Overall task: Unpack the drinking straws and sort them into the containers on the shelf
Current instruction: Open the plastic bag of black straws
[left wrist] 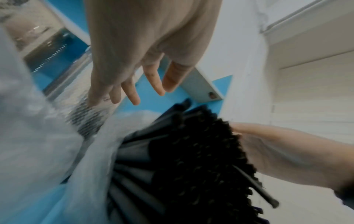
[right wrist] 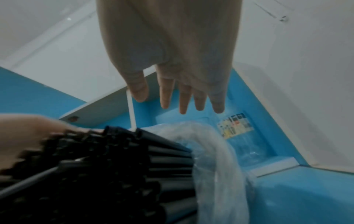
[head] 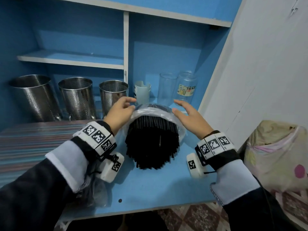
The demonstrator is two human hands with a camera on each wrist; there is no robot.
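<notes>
Left hand (head: 119,112) and right hand (head: 190,115) flanking the black straws (head: 150,144), each grip apart, fingers straight.

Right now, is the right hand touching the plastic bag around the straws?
Apart: in the right wrist view, the right hand hangs with straight fingers above the plastic bag, blue shelf between.

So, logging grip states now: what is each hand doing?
Left hand: fingers straight, touching the plastic bag, gripping nothing.
Right hand: open, fingers straight, holding nothing.

The head view is bright and sharp, with soft shadows, and its straight lines bend near the edges. Both wrist views are dimmer and smeared with blur, so small details get lost.
</notes>
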